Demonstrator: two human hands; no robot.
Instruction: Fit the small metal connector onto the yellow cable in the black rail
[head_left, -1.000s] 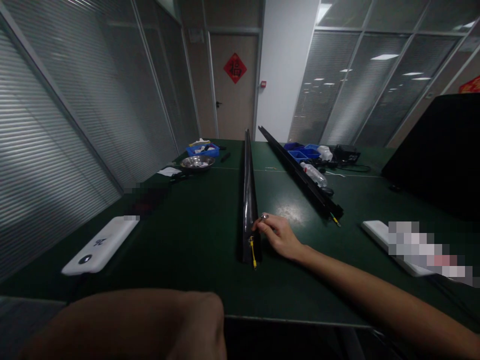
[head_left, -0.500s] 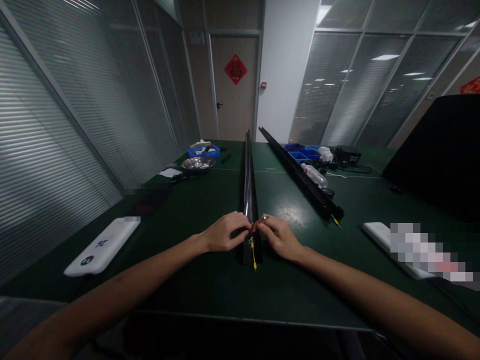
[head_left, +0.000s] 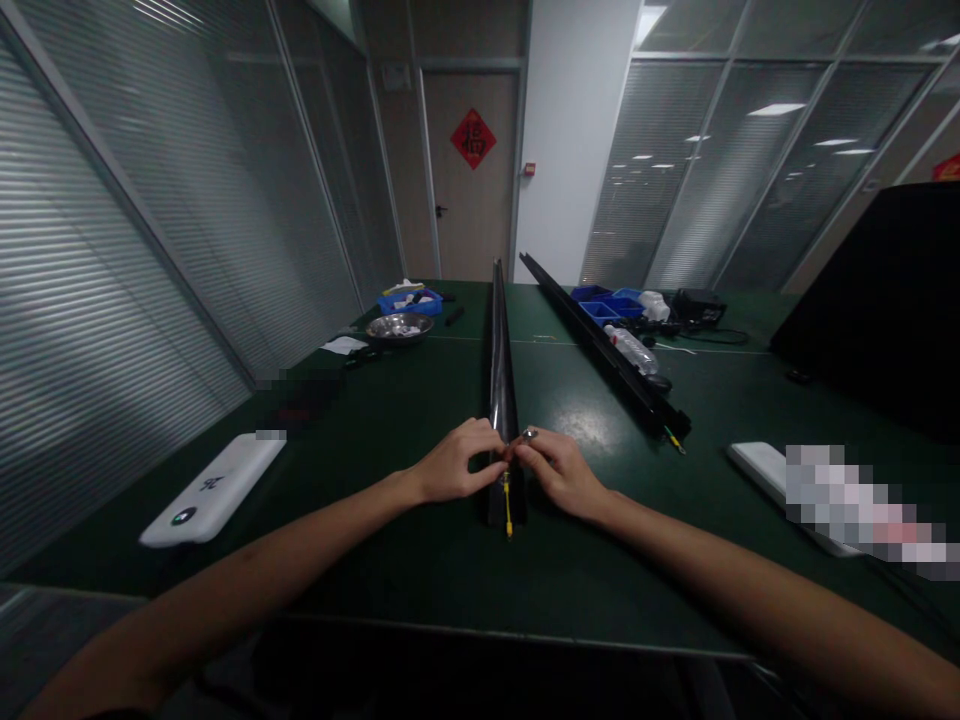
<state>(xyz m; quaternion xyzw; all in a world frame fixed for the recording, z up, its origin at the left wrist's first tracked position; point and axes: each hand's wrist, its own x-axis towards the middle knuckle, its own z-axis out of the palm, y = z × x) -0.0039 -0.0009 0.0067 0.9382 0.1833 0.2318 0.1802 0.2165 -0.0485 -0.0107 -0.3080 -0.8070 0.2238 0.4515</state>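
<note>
A long black rail (head_left: 500,350) lies on the green table (head_left: 390,440), running away from me toward the door. A short yellow wire (head_left: 508,503) hangs from its near end. My left hand (head_left: 456,462) rests on the left side of that end, fingers curled and pinched at the top of the rail. From the right, my right hand (head_left: 559,470) meets it with the fingertips pinched together over the same spot. A small metal piece shows above the right hand's fingertips. Whatever the fingers pinch is too small to name.
A second black rail (head_left: 600,345) lies diagonally to the right, beside a plastic bottle (head_left: 630,349) and blue bins (head_left: 604,300). A metal bowl (head_left: 394,326) and blue tray (head_left: 409,299) stand at the back left. A white device (head_left: 214,490) lies near left, another white object (head_left: 761,465) near right.
My left arm came up from the near edge and its hand reached the rail's near end beside the right hand. The right hand stayed in place.
</note>
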